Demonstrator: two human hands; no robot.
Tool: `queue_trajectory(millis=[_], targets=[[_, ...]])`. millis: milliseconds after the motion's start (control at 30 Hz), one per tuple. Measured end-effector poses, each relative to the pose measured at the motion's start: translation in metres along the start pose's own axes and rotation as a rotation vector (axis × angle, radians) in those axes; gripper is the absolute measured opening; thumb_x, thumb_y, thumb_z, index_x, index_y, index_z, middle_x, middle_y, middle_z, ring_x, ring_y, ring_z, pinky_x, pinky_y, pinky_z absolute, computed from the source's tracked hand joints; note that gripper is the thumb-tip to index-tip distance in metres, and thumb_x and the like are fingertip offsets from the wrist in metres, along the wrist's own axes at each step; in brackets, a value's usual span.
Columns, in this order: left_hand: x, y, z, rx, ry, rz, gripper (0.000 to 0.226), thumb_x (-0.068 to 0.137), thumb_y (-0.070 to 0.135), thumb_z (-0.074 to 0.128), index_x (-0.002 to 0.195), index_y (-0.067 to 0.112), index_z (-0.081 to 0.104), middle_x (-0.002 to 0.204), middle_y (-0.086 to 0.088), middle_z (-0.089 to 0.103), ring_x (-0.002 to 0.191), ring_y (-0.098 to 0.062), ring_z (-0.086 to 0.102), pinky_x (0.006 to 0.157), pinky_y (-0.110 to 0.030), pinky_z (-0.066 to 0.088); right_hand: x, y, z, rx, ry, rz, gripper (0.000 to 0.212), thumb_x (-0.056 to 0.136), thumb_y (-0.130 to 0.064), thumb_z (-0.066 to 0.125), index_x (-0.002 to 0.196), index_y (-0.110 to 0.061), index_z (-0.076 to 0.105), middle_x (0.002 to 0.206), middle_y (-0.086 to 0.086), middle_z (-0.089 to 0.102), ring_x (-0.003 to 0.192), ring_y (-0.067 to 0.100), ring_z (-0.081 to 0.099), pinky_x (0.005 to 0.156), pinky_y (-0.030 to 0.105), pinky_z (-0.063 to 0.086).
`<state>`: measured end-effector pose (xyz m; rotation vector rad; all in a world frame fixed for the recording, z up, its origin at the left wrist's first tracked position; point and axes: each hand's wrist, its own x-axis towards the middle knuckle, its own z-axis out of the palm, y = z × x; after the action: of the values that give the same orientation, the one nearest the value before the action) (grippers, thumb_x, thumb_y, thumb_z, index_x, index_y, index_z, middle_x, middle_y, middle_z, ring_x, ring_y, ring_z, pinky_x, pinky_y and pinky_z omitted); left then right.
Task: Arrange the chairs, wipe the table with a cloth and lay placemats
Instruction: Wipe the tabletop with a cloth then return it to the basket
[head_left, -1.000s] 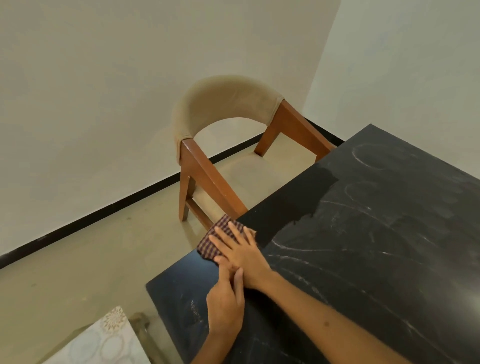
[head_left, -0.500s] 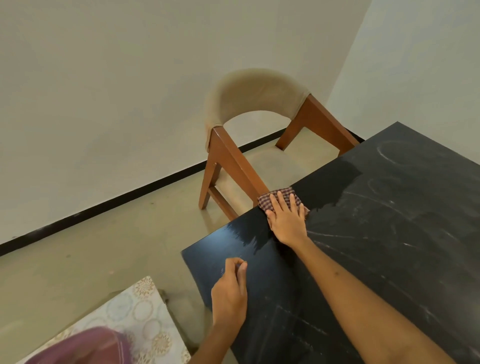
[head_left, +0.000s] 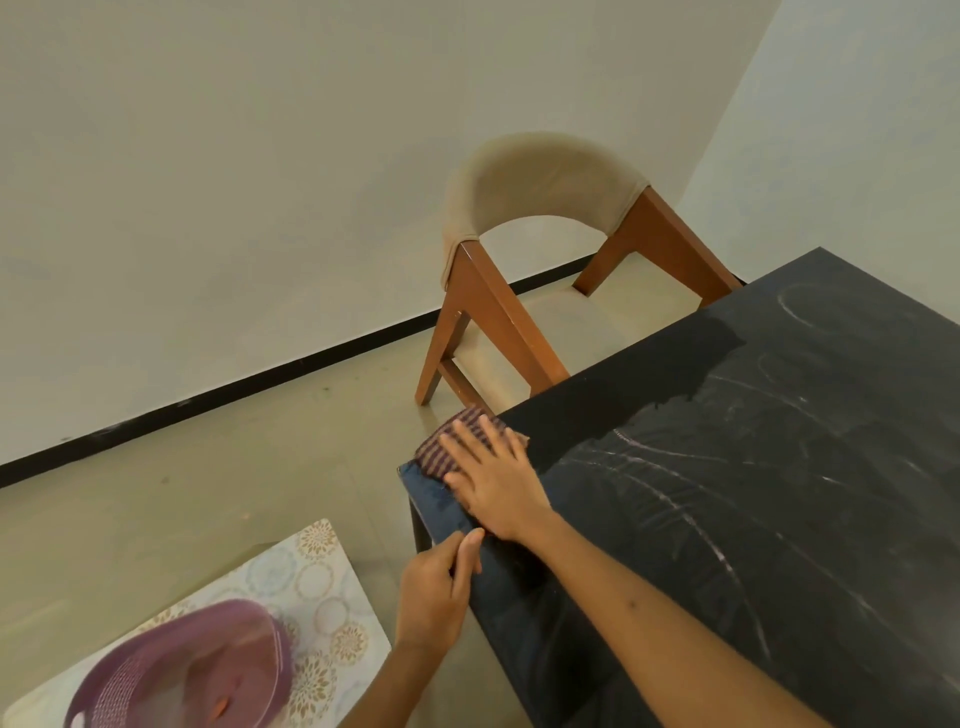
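We note the right hand (head_left: 493, 480) pressing the checked cloth (head_left: 452, 441) flat, fingers straight, on the near-left corner of the black table (head_left: 753, 519), whose top shows pale streaks. Left hand (head_left: 434, 597), fingers curled, grips the near table edge. Chair (head_left: 530, 270) stands at the far side, against pale walls (head_left: 234, 182).

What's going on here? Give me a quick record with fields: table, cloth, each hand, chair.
table: dark marble-patterned tabletop, chalky streaks across it
cloth: checked maroon cloth at the table's corner
right hand: flat, presses the cloth
left hand: thumb and fingers grip the table edge
chair: wooden chair with beige padded back, beside the table
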<state>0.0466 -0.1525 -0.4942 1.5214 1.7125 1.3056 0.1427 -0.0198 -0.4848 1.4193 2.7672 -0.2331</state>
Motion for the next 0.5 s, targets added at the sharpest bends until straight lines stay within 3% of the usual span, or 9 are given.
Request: queue_trajectory(millis=[133, 267, 367, 433, 467, 500], targets=[[-0.002, 0.007, -0.003, -0.004, -0.008, 0.004, 0.059, 0.092, 0.064, 0.029, 0.058, 0.022, 0.051, 0.049, 0.014, 0.046, 0.049, -0.008, 0.05, 0.052, -0.012, 0.035, 0.004, 0.037, -0.01, 0.005, 0.005, 0.313, 0.057, 0.102, -0.049, 0.017, 0.154, -0.028, 0.009, 0.162, -0.001, 0.004, 0.148, 0.028, 0.0, 0.117, 0.049, 0.003], [-0.007, 0.014, -0.008, -0.04, 0.0, -0.013, 0.057, 0.091, 0.066, 0.03, 0.059, 0.024, 0.051, 0.05, 0.017, 0.046, 0.05, -0.009, 0.051, 0.053, -0.009, 0.035, 0.004, 0.028, -0.01, 0.01, -0.014, 0.376, 0.057, 0.102, -0.049, 0.017, 0.154, -0.027, 0.006, 0.162, 0.0, 0.003, 0.148, 0.031, -0.001, 0.117, 0.051, 0.002], [-0.006, 0.019, -0.017, -0.05, 0.013, -0.035, 0.05, 0.093, 0.064, 0.031, 0.06, 0.031, 0.049, 0.05, 0.018, 0.045, 0.047, -0.005, 0.048, 0.052, -0.01, 0.033, 0.006, -0.007, -0.006, 0.02, -0.034, 0.258, 0.057, 0.101, -0.049, 0.015, 0.153, -0.03, 0.008, 0.162, -0.002, 0.003, 0.148, 0.03, 0.001, 0.117, 0.052, 0.004], [-0.005, 0.032, -0.02, -0.101, 0.04, 0.011, 0.044, 0.092, 0.066, 0.029, 0.065, 0.039, 0.049, 0.053, 0.02, 0.048, 0.05, -0.003, 0.051, 0.053, -0.01, 0.035, -0.001, -0.04, -0.006, 0.02, -0.065, 0.112, 0.058, 0.098, -0.051, 0.012, 0.152, -0.031, 0.016, 0.161, -0.002, 0.013, 0.147, 0.031, 0.011, 0.116, 0.056, 0.016], [-0.004, 0.04, -0.02, -0.123, 0.039, 0.018, 0.051, 0.09, 0.071, 0.025, 0.071, 0.036, 0.057, 0.059, 0.016, 0.056, 0.057, -0.004, 0.058, 0.054, -0.013, 0.04, -0.004, -0.055, -0.002, 0.007, -0.066, 0.053, 0.058, 0.097, -0.051, 0.01, 0.15, -0.031, 0.022, 0.158, -0.001, 0.023, 0.144, 0.033, 0.02, 0.113, 0.056, 0.025], [-0.002, 0.05, -0.018, -0.183, 0.051, -0.032, 0.075, 0.084, 0.076, 0.022, 0.079, 0.017, 0.068, 0.068, -0.003, 0.066, 0.071, -0.011, 0.065, 0.06, -0.022, 0.046, -0.007, -0.065, 0.002, 0.003, -0.052, 0.025, 0.057, 0.097, -0.05, 0.008, 0.146, -0.03, 0.029, 0.153, 0.0, 0.032, 0.14, 0.034, 0.03, 0.108, 0.054, 0.034]])
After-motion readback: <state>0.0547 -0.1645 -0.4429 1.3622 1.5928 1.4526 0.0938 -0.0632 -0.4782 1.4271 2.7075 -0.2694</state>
